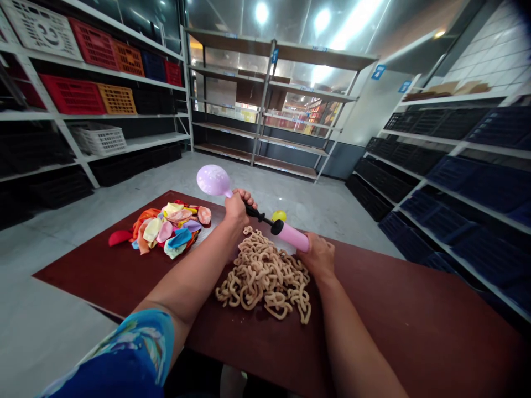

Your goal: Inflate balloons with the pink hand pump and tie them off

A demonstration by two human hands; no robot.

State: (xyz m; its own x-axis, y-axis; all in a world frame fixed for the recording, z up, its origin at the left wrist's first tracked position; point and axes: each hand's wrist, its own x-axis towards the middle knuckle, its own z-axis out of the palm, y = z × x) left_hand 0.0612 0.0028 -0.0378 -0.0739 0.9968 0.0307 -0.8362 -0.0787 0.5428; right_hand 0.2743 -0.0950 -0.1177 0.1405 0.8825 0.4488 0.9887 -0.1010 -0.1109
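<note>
A pink hand pump (pixel 293 236) with a black nozzle end is held in the air above the table. My right hand (pixel 318 255) is wrapped round its pink barrel. My left hand (pixel 238 208) is closed round the pump's black front end and the neck of a partly inflated purple balloon (pixel 213 180), which points up and left. Below the pump lies a heap of tan, twisted rope-like pieces (pixel 265 271). Left of my left forearm sits a pile of flat balloons (pixel 166 226) in many colours. A small yellow balloon (pixel 279 215) shows behind the pump.
The dark red table (pixel 373 309) spans the foreground. Shelves with coloured crates (pixel 93 44) stand at the left, and dark blue and black crates (pixel 477 188) fill the right shelves. A metal rack (pixel 265 99) stands across the grey floor.
</note>
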